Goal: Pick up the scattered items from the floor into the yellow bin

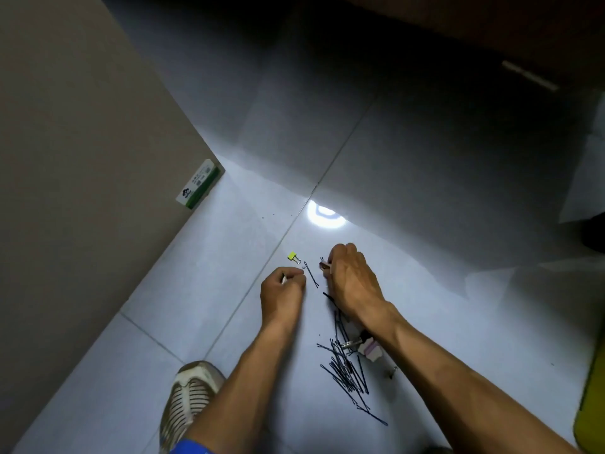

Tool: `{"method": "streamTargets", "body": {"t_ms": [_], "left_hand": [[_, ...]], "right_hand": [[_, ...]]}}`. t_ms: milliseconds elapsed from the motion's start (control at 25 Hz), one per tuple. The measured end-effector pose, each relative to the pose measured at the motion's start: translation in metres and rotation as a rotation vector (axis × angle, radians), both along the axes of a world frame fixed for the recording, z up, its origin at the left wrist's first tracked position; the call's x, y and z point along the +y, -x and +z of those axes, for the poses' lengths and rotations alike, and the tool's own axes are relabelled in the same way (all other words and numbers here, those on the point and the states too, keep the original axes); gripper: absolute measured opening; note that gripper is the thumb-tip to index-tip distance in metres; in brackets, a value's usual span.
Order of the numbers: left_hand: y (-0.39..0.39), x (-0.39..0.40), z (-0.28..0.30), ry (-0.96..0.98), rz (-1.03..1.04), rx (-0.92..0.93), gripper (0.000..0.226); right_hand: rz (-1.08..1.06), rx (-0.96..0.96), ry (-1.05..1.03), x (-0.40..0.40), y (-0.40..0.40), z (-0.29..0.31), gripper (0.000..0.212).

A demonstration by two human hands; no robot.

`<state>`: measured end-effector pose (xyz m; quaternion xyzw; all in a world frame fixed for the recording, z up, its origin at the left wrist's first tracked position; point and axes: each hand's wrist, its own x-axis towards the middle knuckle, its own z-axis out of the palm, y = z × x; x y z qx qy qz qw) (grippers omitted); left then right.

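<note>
left hand (283, 291) curled, pinching something small and white | right hand (352, 278) gripping a brownish clip (324, 266) | heap of black bobby pins (348, 371) on the floor tile (458, 198) under the right forearm | 1 yellow binder clip (293, 257) just past the left fingers | yellow bin (592, 411) at the floor's right edge

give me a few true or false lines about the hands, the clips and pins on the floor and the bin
1. A yellow binder clip lies on the floor beyond the left hand. True.
2. The pile of black hairpins sits inside the yellow bin. False: the pins lie on the floor tiles; the bin is at the right edge, apart from them.
3. The right hand is curled around small items. True.
4. The left hand lies flat and open on the floor. False: its fingers are curled, pinching something small and white.
5. A green and white box stands against the wall. True.
</note>
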<state>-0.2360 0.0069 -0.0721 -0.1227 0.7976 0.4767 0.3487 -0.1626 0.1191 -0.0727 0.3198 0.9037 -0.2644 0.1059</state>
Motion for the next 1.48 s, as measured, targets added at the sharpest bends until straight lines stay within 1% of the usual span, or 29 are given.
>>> {"method": "streamTargets", "body": {"t_ms": [80, 160, 200, 240, 280, 320, 360, 400, 440, 480, 560, 600, 640, 720, 760, 800, 880, 960, 1040, 1080, 1120, 1200, 1240, 1280, 1320, 1360, 1400, 1440, 1480], "left_hand": [[-0.008, 0.004, 0.004, -0.206, 0.2, -0.205, 0.012], [-0.01, 0.009, 0.012, -0.375, 0.256, -0.385, 0.01], [-0.01, 0.009, 0.013, -0.455, 0.25, -0.473, 0.016], [-0.01, 0.008, 0.015, -0.54, 0.239, -0.559, 0.026], [-0.011, 0.005, 0.017, -0.614, 0.247, -0.636, 0.035], [-0.015, 0.003, 0.018, -0.666, 0.268, -0.688, 0.037], [-0.019, 0.001, 0.019, -0.695, 0.29, -0.704, 0.033], [-0.024, 0.001, 0.019, -0.693, 0.303, -0.676, 0.023], [-0.027, 0.002, 0.018, -0.67, 0.313, -0.643, 0.012], [-0.028, 0.004, 0.019, -0.646, 0.315, -0.619, 0.004], [-0.027, 0.006, 0.017, -0.582, 0.308, -0.612, 0.014], [-0.027, 0.005, 0.015, -0.56, 0.323, -0.625, 0.016], [-0.028, 0.003, 0.015, -0.548, 0.349, -0.641, 0.015], [-0.031, -0.003, 0.014, -0.501, 0.376, -0.631, 0.009], [-0.031, -0.004, 0.013, -0.423, 0.345, -0.559, 0.01], [-0.028, -0.005, 0.01, -0.297, 0.282, -0.432, 0.013], [-0.015, -0.005, 0.005, -0.012, 0.085, -0.076, 0.02], [0.005, 0.0, 0.005, 0.169, -0.168, 0.239, 0.027], [0.023, 0.005, 0.002, 0.274, -0.335, 0.438, 0.03], [0.03, 0.009, 0.0, 0.307, -0.379, 0.488, 0.028], [0.034, 0.012, -0.003, 0.329, -0.403, 0.508, 0.025], [0.035, 0.015, -0.009, 0.355, -0.426, 0.499, 0.021], [0.034, 0.014, -0.011, 0.358, -0.429, 0.491, 0.021], [0.031, 0.013, -0.012, 0.35, -0.428, 0.486, 0.019], [0.028, 0.011, -0.013, 0.327, -0.423, 0.476, 0.016], [0.023, 0.009, -0.012, 0.292, -0.406, 0.453, 0.011], [0.018, 0.007, -0.011, 0.235, -0.359, 0.406, 0.007], [0.013, 0.005, -0.009, 0.156, -0.282, 0.33, 0.009], [0.008, 0.002, -0.007, 0.064, -0.184, 0.231, 0.015]], "right_hand": [[-0.15, 0.077, 0.205, -0.003, -0.011, 0.002, 0.018], [-0.365, 0.218, 0.384, -0.005, -0.02, 0.012, 0.015], [-0.433, 0.28, 0.47, -0.01, -0.021, 0.021, 0.012], [-0.447, 0.316, 0.555, -0.019, -0.021, 0.031, 0.01], [-0.41, 0.325, 0.618, -0.03, -0.021, 0.04, 0.015], [-0.344, 0.318, 0.634, -0.042, -0.024, 0.046, 0.022], [-0.275, 0.309, 0.583, -0.051, -0.028, 0.051, 0.028], [-0.242, 0.33, 0.503, -0.055, -0.033, 0.054, 0.032], [-0.27, 0.389, 0.436, -0.054, -0.038, 0.054, 0.033], [-0.354, 0.462, 0.41, -0.047, -0.041, 0.053, 0.031], [-0.507, 0.519, 0.356, -0.026, -0.05, 0.045, 0.023], [-0.515, 0.488, 0.289, -0.016, -0.056, 0.039, 0.02], [-0.454, 0.42, 0.212, -0.007, -0.064, 0.033, 0.02], [-0.18, 0.223, 0.084, 0.003, -0.078, 0.018, 0.026], [-0.049, 0.139, 0.037, 0.005, -0.083, 0.01, 0.026], [0.023, 0.09, 0.004, 0.005, -0.084, 0.004, 0.021], [0.002, 0.079, -0.014, 0.003, -0.08, -0.002, 0.008], [-0.056, 0.109, 0.004, 0.001, -0.073, -0.006, 0.005], [-0.15, 0.139, 0.092, 0.001, -0.072, -0.006, 0.007], [-0.259, 0.161, 0.176, 0.002, -0.073, -0.005, 0.007], [-0.428, 0.215, 0.309, 0.005, -0.077, -0.003, 0.009], [-0.85, 0.436, 0.721, 0.009, -0.09, 0.0, 0.022], [-1.027, 0.544, 0.956, 0.009, -0.097, 0.003, 0.028], [-1.154, 0.63, 1.167, 0.008, -0.106, 0.005, 0.029], [-1.239, 0.686, 1.331, 0.005, -0.113, 0.008, 0.026], [-1.29, 0.709, 1.422, 0.002, -0.12, 0.009, 0.022], [-1.286, 0.714, 1.439, 0.0, -0.126, 0.011, 0.02], [-1.205, 0.687, 1.35, -0.001, -0.13, 0.013, 0.019], [-1.013, 0.617, 1.134, -0.001, -0.133, 0.015, 0.019]]}}
